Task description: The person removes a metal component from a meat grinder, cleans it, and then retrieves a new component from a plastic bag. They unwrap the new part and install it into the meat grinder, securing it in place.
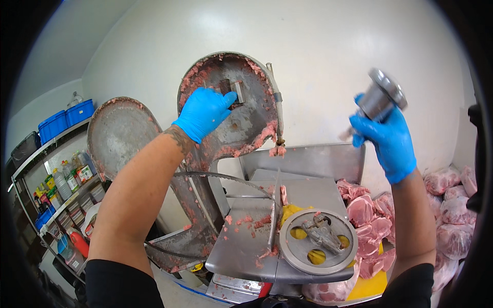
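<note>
A meat band saw stands ahead with its round upper housing (251, 120) uncovered, its inside smeared with pink meat scraps. My left hand (203, 115), in a blue glove, is closed with thumb and fingers at a small metal block (239, 93) inside that housing; the fingertips are partly hidden. Raised at the right, my right hand (387, 143), also gloved, grips a shiny flanged metal cylinder (379, 97), slightly blurred. Below, a grey saw wheel (305, 264) with round holes lies flat on the steel saw table (233, 256), a metal bracket (324, 235) on top of it.
A loose band-saw blade (226, 177) curves between the machine and table. The housing door (120, 133) hangs open at left. Raw meat cuts (367, 220) lie right of the table, bagged meat (457, 210) beyond. Shelves at far left hold bottles and blue bins (79, 112).
</note>
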`<state>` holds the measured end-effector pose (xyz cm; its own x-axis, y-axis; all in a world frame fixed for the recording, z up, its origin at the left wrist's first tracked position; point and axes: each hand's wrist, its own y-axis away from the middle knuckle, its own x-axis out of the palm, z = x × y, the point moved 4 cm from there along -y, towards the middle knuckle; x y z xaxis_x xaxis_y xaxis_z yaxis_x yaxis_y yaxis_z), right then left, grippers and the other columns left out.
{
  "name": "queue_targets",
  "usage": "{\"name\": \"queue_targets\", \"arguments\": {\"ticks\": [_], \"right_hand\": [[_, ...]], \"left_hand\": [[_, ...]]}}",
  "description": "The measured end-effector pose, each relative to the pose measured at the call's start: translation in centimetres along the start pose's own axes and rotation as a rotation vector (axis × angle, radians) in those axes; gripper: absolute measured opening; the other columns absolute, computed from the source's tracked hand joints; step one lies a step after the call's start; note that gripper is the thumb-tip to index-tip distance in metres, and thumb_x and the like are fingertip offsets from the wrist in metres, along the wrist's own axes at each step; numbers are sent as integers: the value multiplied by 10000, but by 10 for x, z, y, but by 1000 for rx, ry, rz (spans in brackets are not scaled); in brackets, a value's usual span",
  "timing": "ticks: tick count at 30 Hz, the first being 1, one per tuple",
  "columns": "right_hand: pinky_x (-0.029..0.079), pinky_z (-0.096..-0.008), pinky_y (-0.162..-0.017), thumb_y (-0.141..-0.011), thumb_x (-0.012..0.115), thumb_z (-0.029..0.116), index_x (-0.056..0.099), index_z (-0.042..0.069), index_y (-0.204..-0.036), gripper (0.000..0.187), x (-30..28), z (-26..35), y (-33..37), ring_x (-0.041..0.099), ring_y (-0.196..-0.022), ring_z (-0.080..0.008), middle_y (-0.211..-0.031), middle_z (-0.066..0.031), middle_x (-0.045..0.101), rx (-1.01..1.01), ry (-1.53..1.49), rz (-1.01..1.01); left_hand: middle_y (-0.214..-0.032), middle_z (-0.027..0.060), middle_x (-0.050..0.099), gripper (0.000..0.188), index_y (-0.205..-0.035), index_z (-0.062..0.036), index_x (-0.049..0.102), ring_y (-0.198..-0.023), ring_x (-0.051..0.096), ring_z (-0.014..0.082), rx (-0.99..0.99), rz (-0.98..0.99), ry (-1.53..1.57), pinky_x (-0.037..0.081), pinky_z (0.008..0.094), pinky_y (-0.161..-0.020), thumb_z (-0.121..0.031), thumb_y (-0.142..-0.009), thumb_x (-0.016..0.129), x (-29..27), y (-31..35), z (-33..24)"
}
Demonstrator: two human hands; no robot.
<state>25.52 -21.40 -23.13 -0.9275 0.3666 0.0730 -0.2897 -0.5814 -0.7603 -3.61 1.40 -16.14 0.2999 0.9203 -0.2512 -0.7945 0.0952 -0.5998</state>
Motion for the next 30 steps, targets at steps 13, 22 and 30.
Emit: {"name": "queue_targets", "arguments": {"ticks": [13,22,30], "right_hand": [[581,-325,-674,-858,788,164,654,-21,-1039,291,113,44,-109,682,-696,-167,-815,-96,688,-263,171,263],[565,-328,-578,-861,712,-9,646,-73,-903,101,178,50,-189,688,-652,-200,-768,-147,688,-259,104,200],[620,-347,-713,-848,800,127,742,-38,-957,206,240,23,-260,714,-712,-205,-851,-160,737,-244,239,296]], "left_hand": [[-766,84,660,15,-821,-109,683,-792,683,289,123,141,-179,523,411,-667,-121,-825,675,-11,-11,9],[-839,83,650,95,-919,-76,664,-862,669,269,243,139,-295,513,394,-670,-135,-845,673,-8,-10,7],[-913,143,619,539,-1131,-52,616,-859,647,306,-239,81,-110,525,436,-692,-439,-801,793,-18,-5,22]]}}
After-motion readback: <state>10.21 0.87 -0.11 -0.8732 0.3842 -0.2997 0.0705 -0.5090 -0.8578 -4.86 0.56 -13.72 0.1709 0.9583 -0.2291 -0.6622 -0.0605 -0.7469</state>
